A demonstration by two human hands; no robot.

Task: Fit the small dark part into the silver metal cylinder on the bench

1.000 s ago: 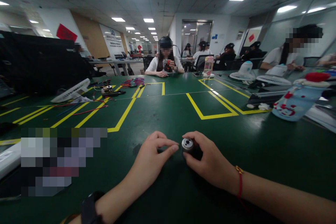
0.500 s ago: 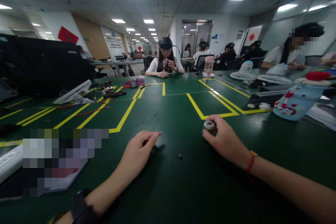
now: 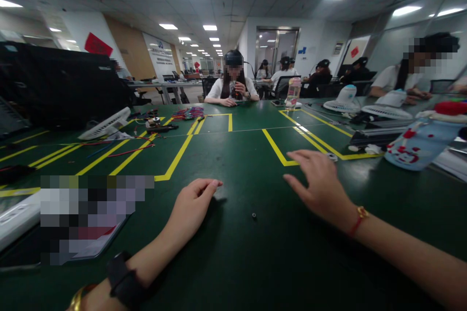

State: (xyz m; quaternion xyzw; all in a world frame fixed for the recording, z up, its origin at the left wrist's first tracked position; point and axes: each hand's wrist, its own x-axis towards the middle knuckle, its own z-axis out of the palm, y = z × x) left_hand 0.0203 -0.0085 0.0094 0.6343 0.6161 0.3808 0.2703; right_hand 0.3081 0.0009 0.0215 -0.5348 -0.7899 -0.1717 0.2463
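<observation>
My left hand [image 3: 193, 204] rests on the green table [image 3: 233, 262] with its fingers stretched forward and nothing visible in them. My right hand [image 3: 321, 182] hovers low over the table with fingers spread, holding nothing. Just past its fingertips a small silver cylinder [image 3: 332, 157] sits by a yellow tape line [image 3: 277, 153]. A tiny black part [image 3: 254, 215] lies on the table between my two hands, touching neither.
A blurred flat item [image 3: 91, 218] lies at my left. A white fan [image 3: 105, 126] and loose wires [image 3: 127, 148] are further left; a blue bottle [image 3: 419, 146] and more fans [image 3: 343, 102] stand on the right. Other people sit at the far end.
My right hand carried the silver cylinder away to the far right, let it go by the yellow line and opened. My left hand drew back. The tiny black part stayed on the table.
</observation>
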